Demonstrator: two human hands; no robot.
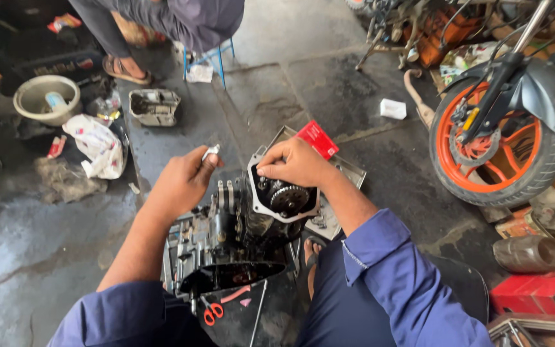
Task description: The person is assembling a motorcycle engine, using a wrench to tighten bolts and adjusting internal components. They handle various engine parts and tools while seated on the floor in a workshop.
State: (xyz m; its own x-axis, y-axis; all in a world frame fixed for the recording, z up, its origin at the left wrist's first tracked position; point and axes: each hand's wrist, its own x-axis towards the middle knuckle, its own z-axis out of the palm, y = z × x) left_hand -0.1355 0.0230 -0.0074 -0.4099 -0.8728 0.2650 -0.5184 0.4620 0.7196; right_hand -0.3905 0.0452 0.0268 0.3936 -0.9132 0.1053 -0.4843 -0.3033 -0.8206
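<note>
Between the person's knees, on the dark wet floor, stands a greasy motorcycle engine (236, 241), its lower part cut off by the blue sleeves and the bottom edge. A small pair of red-handled scissors (212, 313) lies at its near side. The engine's internals are too dark and crowded to make out; a toothed sprocket (288, 198) shows inside a pale metal cover (284, 193) at its upper right. The right hand (295, 162) lies over the cover's top, fingers closed down on it. The left hand (184, 182) is clenched around a small silvery tool (211, 151), only its tip visible. Behind the engine a metal tray (348, 168) holds a red box (317, 139). Farther off lie an engine casing (154, 106) and a pale bowl (46, 98); an orange-rimmed motorcycle wheel (493, 151) stands right, and another person's sandalled foot (125, 69) is at the top.
</note>
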